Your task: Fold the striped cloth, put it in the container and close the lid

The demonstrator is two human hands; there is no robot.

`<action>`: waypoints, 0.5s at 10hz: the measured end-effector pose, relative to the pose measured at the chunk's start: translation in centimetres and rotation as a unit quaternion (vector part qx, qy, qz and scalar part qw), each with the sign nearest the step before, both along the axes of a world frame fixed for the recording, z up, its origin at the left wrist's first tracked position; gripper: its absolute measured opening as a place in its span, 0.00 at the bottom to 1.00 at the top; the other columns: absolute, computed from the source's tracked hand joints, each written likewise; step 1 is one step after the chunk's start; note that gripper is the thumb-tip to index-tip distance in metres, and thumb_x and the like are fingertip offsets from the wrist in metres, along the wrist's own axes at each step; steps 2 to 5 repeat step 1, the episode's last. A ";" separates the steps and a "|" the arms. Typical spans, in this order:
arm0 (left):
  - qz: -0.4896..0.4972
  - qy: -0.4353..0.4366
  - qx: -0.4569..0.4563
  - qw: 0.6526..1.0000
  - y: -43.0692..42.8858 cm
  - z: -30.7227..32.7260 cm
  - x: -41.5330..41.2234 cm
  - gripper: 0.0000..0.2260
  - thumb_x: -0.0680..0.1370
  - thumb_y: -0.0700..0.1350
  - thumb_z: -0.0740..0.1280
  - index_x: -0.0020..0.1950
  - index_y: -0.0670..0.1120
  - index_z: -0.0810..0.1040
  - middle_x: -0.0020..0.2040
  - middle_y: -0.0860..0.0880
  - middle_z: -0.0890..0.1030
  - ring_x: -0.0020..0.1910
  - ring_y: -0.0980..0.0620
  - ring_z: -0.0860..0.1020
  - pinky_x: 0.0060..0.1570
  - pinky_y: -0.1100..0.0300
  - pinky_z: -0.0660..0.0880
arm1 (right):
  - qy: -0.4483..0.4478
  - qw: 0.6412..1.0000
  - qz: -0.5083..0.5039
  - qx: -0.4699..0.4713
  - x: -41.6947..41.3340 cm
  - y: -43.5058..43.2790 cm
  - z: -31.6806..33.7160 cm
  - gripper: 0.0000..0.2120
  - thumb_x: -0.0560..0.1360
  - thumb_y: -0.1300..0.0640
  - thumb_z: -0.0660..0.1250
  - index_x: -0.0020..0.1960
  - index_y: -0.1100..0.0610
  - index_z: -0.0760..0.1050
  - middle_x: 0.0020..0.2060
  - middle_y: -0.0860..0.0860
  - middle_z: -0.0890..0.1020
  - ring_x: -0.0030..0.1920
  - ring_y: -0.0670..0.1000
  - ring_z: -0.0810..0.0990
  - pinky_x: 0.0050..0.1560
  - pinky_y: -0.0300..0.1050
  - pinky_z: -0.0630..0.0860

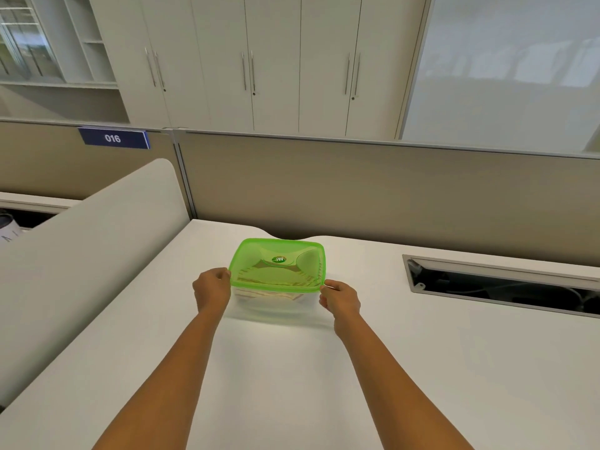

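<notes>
A clear plastic container (pixel 276 308) stands on the white desk with a translucent green lid (pixel 279 251) lying on top of it. The folded striped cloth (pixel 269 295) shows through the lid and the clear front wall. My left hand (pixel 211 289) pinches the lid's near left corner. My right hand (pixel 339 299) pinches its near right corner. The lid's back edge looks level with the rim; whether it is pressed tight I cannot tell.
The white desk (pixel 422 368) spreads all around the container. A cable slot (pixel 503 284) with an open grey flap lies at the right. A beige partition (pixel 357 190) runs behind, and a white curved divider (pixel 81 254) rises at the left.
</notes>
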State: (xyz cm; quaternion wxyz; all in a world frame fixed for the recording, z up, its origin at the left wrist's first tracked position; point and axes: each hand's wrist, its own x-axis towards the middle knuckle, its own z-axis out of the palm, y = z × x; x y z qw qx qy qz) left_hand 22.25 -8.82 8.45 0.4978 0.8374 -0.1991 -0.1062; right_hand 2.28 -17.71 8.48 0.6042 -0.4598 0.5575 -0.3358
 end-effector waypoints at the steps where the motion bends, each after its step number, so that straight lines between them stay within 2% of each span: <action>1: -0.021 -0.039 0.036 0.998 0.8 -0.2 -1.1 0.13 0.79 0.43 0.58 0.54 0.39 0.81 0.48 0.34 0.82 0.48 0.36 0.77 0.44 0.54 0.70 | 0.039 0.998 0.020 -0.038 -1.2 0.9 0.6 0.12 0.76 0.59 0.63 0.58 0.59 0.78 0.54 0.56 0.81 0.53 0.54 0.79 0.56 0.46 0.76; 5: -0.021 -0.039 0.036 0.998 0.8 -0.2 -1.1 0.13 0.79 0.43 0.58 0.54 0.39 0.81 0.48 0.34 0.82 0.48 0.36 0.77 0.44 0.54 0.70 | 0.039 0.998 0.020 -0.038 -1.2 0.9 0.6 0.12 0.76 0.59 0.63 0.58 0.59 0.78 0.54 0.56 0.81 0.53 0.54 0.79 0.56 0.46 0.76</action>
